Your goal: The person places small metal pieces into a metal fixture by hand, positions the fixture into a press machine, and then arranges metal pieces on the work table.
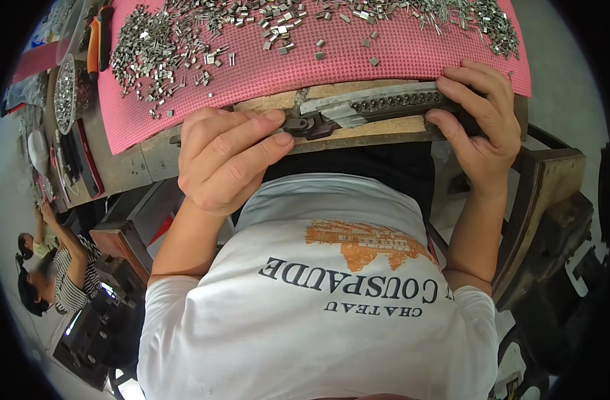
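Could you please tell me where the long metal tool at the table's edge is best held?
I'd grip the long metal tool by its right end, coming from the right, fingers over the far side, thumb on the near side, as the right hand does. Its narrow shape should let a hand close across it, leaving the notched row mostly uncovered.

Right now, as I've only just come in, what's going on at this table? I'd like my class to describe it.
A person is holding a metal tool with both hands at the table's near edge. The left hand has its fingers at the tool's dark jointed end; the right hand grips the other end. Beyond it, small metal parts lie scattered and heaped on a pink mat. Off to the left is another person in a striped top.
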Available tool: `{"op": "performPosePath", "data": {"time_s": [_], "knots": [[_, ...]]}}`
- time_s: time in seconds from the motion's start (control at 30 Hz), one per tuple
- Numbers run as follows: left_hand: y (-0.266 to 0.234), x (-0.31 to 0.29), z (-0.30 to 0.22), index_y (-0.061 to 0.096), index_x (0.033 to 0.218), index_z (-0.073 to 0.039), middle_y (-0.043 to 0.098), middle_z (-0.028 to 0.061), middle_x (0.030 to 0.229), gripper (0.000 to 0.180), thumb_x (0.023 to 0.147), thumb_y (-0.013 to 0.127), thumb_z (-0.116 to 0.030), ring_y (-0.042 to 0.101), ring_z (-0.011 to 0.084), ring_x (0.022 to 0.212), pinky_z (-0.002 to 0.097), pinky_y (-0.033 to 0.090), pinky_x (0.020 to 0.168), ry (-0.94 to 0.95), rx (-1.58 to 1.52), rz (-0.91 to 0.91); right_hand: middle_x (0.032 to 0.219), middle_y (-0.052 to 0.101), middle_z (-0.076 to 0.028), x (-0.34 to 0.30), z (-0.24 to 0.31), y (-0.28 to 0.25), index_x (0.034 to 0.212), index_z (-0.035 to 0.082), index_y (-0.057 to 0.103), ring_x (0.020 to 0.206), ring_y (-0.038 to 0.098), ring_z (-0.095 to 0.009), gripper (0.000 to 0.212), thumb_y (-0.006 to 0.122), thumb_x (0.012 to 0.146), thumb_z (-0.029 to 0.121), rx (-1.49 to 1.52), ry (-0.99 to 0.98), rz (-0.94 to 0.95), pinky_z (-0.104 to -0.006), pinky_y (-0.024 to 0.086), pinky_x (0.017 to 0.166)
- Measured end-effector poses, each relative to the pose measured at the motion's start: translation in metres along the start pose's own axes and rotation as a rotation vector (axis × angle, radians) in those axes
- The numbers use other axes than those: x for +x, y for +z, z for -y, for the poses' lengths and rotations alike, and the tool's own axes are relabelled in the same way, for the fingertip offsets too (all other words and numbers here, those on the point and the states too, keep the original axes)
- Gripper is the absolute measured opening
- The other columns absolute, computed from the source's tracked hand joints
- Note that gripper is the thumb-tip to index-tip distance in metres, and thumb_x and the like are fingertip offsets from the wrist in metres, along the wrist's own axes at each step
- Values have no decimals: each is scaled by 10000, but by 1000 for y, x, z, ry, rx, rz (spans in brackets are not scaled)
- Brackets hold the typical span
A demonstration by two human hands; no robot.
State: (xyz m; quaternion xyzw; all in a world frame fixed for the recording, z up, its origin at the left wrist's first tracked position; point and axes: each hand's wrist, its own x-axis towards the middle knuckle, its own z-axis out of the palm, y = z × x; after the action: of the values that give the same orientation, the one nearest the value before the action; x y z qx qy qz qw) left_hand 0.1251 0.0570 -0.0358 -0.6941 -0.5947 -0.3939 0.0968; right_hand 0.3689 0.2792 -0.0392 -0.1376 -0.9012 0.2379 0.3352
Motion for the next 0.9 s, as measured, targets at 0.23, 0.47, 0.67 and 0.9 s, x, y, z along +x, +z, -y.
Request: {"op": "performPosePath", "data": {"time_s": [0.23, 0.47, 0.67, 0.9], "knots": [[-1, 0, 0, 780, 924, -106, 755, 53, 967, 217, 712, 819, -133, 648, 196, 803, 301, 464, 665, 28, 47, 11, 1065, 688, -58, -1, 7, 2, 1062, 117, 785, 995, 627, -246, 439, 886, 636, 141, 53, 132, -26, -358, 479, 885], [3, 1, 1, 776, 913, -103, 750, 55, 966, 223, 692, 804, -120, 650, 197, 802, 313, 470, 672, -1, 58, 0, 1048, 669, -55, 2, 4, 0, 1073, 116, 783, 964, 608, -230, 409, 868, 674, 145, 19, 98, 25, -345, 465, 871], [3, 3, -1, 783, 974, -88, 736, 69, 964, 328, 651, 809, -35, 649, 212, 812, 317, 469, 696, -92, 22, 12, 1126, 649, -69, 3, 5, -1, 1095, 112, 767, 1000, 588, -240, 380, 840, 729, 182, -29, 82, 53, -358, 436, 905], [-27, 45, -25, 448, 1411, 62, 721, 146, 1027, 861, 701, 913, -82, 659, 274, 842, 382, 517, 755, 141, -63, 52, 1151, 643, -64, 2, 4, -5, 1137, 115, 746, 1033, 581, -250, 375, 811, 772, 172, -104, 57, 95, -370, 403, 953]]}}
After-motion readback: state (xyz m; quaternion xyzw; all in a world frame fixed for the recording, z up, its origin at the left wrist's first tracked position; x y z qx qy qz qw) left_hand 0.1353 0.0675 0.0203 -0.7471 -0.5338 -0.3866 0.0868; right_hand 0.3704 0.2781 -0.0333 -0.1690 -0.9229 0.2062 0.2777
